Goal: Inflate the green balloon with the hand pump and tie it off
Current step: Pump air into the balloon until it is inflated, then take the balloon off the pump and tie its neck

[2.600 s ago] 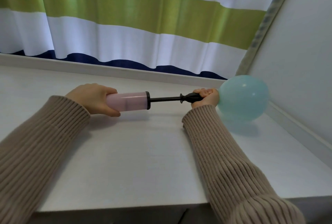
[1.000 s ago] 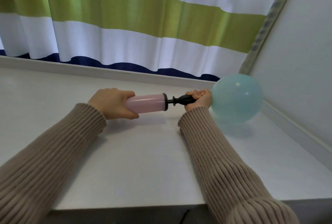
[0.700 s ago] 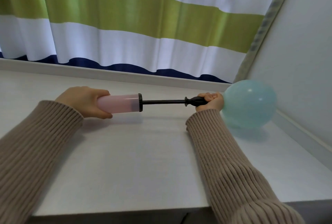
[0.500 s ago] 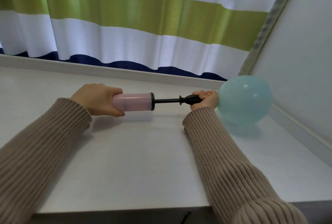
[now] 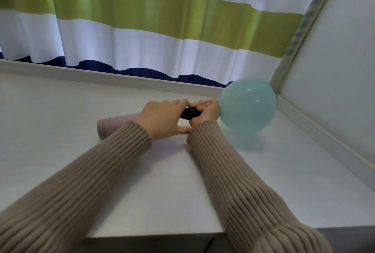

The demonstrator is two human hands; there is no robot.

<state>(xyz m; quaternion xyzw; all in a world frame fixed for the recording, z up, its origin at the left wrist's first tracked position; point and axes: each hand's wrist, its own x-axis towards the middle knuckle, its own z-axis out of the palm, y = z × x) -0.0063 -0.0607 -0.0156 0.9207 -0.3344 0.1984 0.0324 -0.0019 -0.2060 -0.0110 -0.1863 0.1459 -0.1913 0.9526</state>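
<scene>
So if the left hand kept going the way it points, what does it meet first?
The right hand, gripping the pump's black nozzle just ahead of the left hand; they look nearly touching, and the green balloon lies beyond.

light: soft, bright daylight | shadows: faint on table (image 5: 60, 130) | edges: wide-angle bowed

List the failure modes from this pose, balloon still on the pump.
1. The right hand pinches the balloon neck at the black nozzle; a loose grip during removal would likely vent the air.
2. The left hand has reached over to the nozzle, leaving the pink pump barrel loose on the table; it may roll.
3. The balloon sits near the corner wall, leaving little room for tying.
</scene>
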